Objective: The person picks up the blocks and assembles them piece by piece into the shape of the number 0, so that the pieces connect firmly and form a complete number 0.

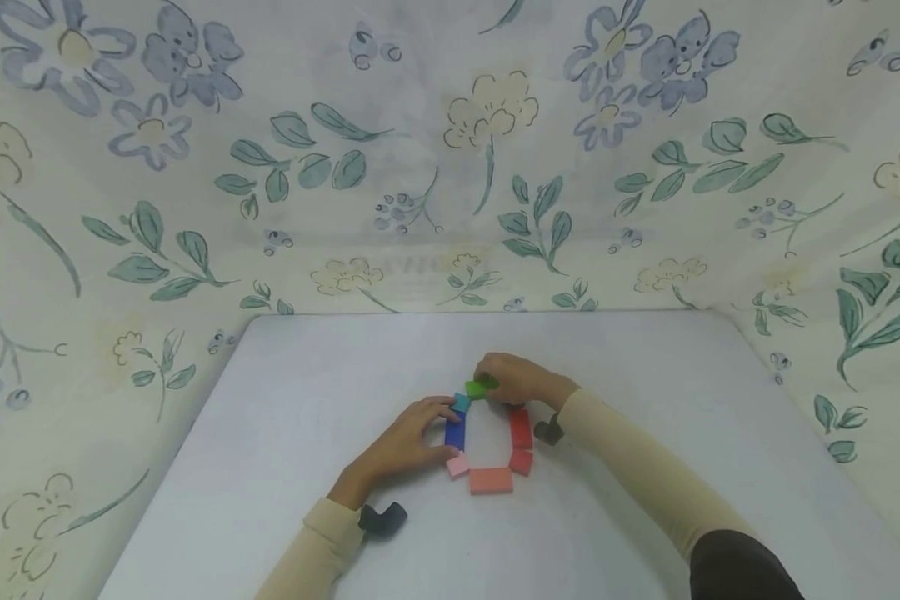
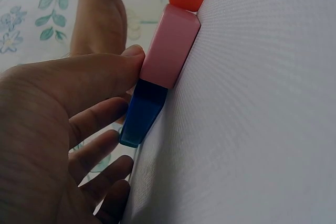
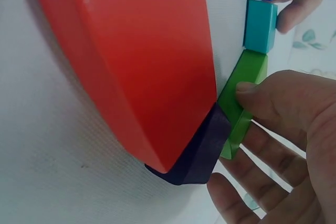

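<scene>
Coloured blocks form a ring on the white table. My right hand (image 1: 516, 379) pinches the green block (image 3: 251, 77) at the ring's far side, thumb on its inner face. Beside it lie a teal block (image 3: 261, 24) and a dark purple block (image 3: 197, 153), mostly covered by the hand in the head view. On the left side, my left hand (image 1: 408, 433) spreads along the blue block (image 1: 455, 433); its thumb touches the pink block (image 2: 170, 45), while fingertips rest near the teal and blue blocks.
A salmon block (image 1: 491, 481) closes the near side of the ring. Two red blocks, one long (image 1: 521, 428) and one small (image 1: 521, 462), make up the right side. Flowered cloth (image 1: 450, 167) rises behind the table (image 1: 307, 358). Each wrist carries a dark camera.
</scene>
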Available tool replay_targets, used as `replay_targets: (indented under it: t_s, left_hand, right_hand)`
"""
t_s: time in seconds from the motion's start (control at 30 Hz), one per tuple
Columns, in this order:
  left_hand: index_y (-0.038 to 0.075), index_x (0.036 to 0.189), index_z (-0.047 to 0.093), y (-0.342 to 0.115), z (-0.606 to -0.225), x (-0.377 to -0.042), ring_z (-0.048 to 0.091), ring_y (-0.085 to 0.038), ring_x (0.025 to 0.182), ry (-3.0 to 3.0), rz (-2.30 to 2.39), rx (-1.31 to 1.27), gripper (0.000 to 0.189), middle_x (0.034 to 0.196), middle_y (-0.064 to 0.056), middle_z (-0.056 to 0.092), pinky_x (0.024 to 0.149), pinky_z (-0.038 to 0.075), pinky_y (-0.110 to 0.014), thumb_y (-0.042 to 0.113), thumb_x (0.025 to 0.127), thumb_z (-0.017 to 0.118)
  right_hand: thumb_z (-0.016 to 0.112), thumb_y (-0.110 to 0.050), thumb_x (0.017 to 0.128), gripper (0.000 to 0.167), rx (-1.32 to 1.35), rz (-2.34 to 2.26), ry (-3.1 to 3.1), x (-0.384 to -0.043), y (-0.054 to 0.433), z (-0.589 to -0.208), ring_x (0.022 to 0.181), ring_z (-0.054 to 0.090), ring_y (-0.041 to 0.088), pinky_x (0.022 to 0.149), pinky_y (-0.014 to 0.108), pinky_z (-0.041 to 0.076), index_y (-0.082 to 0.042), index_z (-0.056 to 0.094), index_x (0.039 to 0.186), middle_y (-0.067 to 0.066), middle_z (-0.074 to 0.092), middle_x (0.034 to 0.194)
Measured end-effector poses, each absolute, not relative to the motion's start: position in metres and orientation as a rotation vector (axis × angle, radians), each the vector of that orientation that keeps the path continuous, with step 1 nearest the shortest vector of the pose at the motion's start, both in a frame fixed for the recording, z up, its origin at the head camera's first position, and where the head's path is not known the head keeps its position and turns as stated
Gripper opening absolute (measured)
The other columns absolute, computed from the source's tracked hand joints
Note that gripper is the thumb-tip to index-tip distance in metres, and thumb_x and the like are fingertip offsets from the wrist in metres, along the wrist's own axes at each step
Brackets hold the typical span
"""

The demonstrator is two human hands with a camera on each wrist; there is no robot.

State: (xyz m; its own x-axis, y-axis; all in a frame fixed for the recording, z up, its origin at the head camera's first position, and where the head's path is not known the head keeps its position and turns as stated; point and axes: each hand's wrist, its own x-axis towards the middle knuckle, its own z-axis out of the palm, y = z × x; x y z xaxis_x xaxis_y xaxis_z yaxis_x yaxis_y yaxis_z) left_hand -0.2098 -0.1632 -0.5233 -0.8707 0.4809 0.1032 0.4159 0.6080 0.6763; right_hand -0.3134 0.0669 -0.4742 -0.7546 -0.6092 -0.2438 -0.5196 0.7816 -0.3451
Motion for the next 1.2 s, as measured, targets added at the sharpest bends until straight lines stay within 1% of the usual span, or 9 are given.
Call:
replay_targets:
  t_s: [0.3,0.5,0.73,0.83,0.97,1.03,1.2]
  left_hand:
    - [0.019,0.122,0.062,-0.163,-0.521,-0.209,0.036,-0.033,0.146,2.72,1.103,0.731,0.044,0.153,-0.005,0.046,0.118,0.032,-0.056,0.036,0.085,0.078]
    - [0.018,0.122,0.062,-0.164,-0.524,-0.21,0.037,-0.034,0.145,2.726,1.102,0.756,0.043,0.152,-0.006,0.047,0.117,0.033,-0.057,0.035,0.085,0.078]
    - [0.018,0.123,0.062,-0.164,-0.525,-0.21,0.037,-0.033,0.146,2.723,1.102,0.757,0.044,0.153,-0.005,0.047,0.117,0.033,-0.057,0.036,0.086,0.077]
    - [0.019,0.123,0.062,-0.164,-0.525,-0.21,0.037,-0.033,0.145,2.724,1.1,0.769,0.044,0.153,-0.005,0.047,0.117,0.033,-0.056,0.037,0.086,0.077]
    - [0.018,0.123,0.062,-0.163,-0.524,-0.21,0.038,-0.034,0.145,2.725,1.102,0.8,0.044,0.152,-0.005,0.048,0.117,0.032,-0.056,0.035,0.086,0.077]
    - [0.017,0.123,0.062,-0.163,-0.523,-0.21,0.039,-0.034,0.144,2.734,1.095,0.817,0.044,0.151,-0.006,0.048,0.117,0.033,-0.056,0.035,0.086,0.077]
    - [0.017,0.122,0.063,-0.163,-0.524,-0.211,0.041,-0.033,0.143,2.76,1.073,0.837,0.044,0.15,-0.006,0.049,0.117,0.033,-0.055,0.036,0.086,0.077]
  right_hand:
    - [0.072,-0.018,0.091,0.04,-0.873,-0.38,2.617,-0.312,0.069,-0.475,0.121,0.06,0.019,0.106,0.034,0.049,-0.015,0.063,0.13,0.003,0.063,0.126]
    - [0.072,-0.017,0.091,0.039,-0.895,-0.39,2.61,-0.31,0.071,-0.476,0.121,0.06,0.019,0.107,0.035,0.048,-0.014,0.064,0.129,0.003,0.064,0.125]
    - [0.07,-0.02,0.092,0.041,-0.898,-0.409,2.594,-0.312,0.074,-0.478,0.124,0.059,0.02,0.109,0.037,0.047,-0.015,0.063,0.132,0.003,0.064,0.128]
    - [0.067,-0.023,0.095,0.038,-0.889,-0.491,2.592,-0.316,0.081,-0.48,0.117,0.062,0.018,0.103,0.036,0.051,-0.016,0.063,0.132,0.002,0.065,0.127]
    - [0.06,-0.024,0.099,0.029,-0.851,-0.657,2.663,-0.322,0.094,-0.484,0.112,0.064,0.018,0.098,0.036,0.054,-0.015,0.065,0.126,0.0,0.067,0.121]
    - [0.059,-0.023,0.1,0.026,-0.834,-0.703,2.699,-0.323,0.101,-0.485,0.115,0.063,0.019,0.101,0.038,0.053,-0.013,0.066,0.123,0.001,0.069,0.119]
    - [0.059,-0.023,0.099,0.023,-0.739,-0.736,2.68,-0.324,0.113,-0.488,0.115,0.064,0.023,0.102,0.042,0.052,-0.013,0.068,0.118,0.002,0.07,0.114]
